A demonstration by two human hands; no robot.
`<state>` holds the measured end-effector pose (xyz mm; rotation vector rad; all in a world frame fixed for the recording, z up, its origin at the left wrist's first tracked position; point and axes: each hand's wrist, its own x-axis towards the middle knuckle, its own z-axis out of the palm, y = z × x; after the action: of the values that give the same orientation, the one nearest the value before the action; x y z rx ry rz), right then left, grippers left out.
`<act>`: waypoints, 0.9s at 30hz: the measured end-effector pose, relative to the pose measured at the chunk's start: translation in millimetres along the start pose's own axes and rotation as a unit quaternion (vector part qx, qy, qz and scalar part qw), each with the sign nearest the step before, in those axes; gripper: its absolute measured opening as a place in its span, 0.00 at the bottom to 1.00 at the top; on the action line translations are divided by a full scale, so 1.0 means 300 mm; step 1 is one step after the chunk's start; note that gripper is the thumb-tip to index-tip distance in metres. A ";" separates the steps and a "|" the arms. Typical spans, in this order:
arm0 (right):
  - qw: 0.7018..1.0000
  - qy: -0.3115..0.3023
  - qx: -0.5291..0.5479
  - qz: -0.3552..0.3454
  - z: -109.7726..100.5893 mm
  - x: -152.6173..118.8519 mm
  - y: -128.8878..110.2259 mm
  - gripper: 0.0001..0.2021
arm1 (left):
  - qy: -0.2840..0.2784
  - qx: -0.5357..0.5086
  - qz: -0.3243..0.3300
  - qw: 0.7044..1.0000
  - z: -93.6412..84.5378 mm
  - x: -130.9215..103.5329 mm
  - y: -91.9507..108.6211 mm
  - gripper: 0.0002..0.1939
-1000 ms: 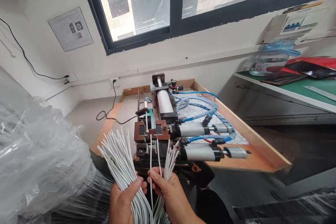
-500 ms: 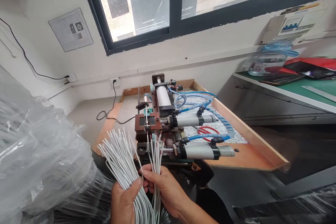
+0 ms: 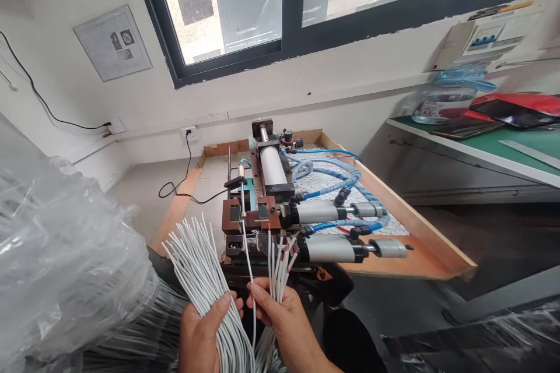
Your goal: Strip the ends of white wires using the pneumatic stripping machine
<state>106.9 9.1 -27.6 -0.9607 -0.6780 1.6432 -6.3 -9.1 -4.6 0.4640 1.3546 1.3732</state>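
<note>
My left hand (image 3: 205,326) is closed around a thick bundle of white cables (image 3: 199,268), their cut ends fanned out upward. Between thumb and forefinger, my right hand (image 3: 280,315) pinches a single white cable (image 3: 248,256). That cable stands nearly upright, its tip at the gap between the brown jaw blocks of a pneumatic machine (image 3: 251,213). A smaller bunch of white cables (image 3: 276,265) with red wire showing at the ends also sits in my right hand. The lower lengths of the cables hang below both hands, partly hidden.
At left, a large clear plastic bag (image 3: 65,262) covers more cables. The machine stands in a shallow wooden tray (image 3: 420,245) with blue air hoses (image 3: 332,178). To the right, a green-topped table (image 3: 472,143) carries a water jug (image 3: 450,93) and a phone (image 3: 507,113).
The single cable has moved away from the left bundle, its tip now at the jaws. The machine's jaw blocks have parted, and the rods at the right ends of both cylinders stick out further.
</note>
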 end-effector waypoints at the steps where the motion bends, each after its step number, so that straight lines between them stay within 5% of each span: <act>1: 1.000 0.001 0.005 0.001 0.002 0.001 -0.004 0.12 | 0.003 0.003 0.000 1.000 0.003 0.000 0.001 0.10; 18: 0.999 0.016 0.041 0.014 0.013 0.026 -0.012 0.12 | 0.022 0.031 0.009 0.999 0.003 0.005 -0.004 0.10; 24: 0.990 -0.110 0.052 0.067 0.043 0.027 -0.023 0.13 | 0.013 0.050 0.040 0.998 0.003 0.001 -0.011 0.11; 27: 0.992 -0.092 0.061 0.054 0.053 0.011 -0.022 0.14 | -0.012 0.051 0.047 0.998 0.004 -0.005 -0.010 0.14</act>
<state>96.3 14.8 -14.7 -0.7756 -0.6481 1.8629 -3.5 -10.6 -6.2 0.6176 1.4034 1.3732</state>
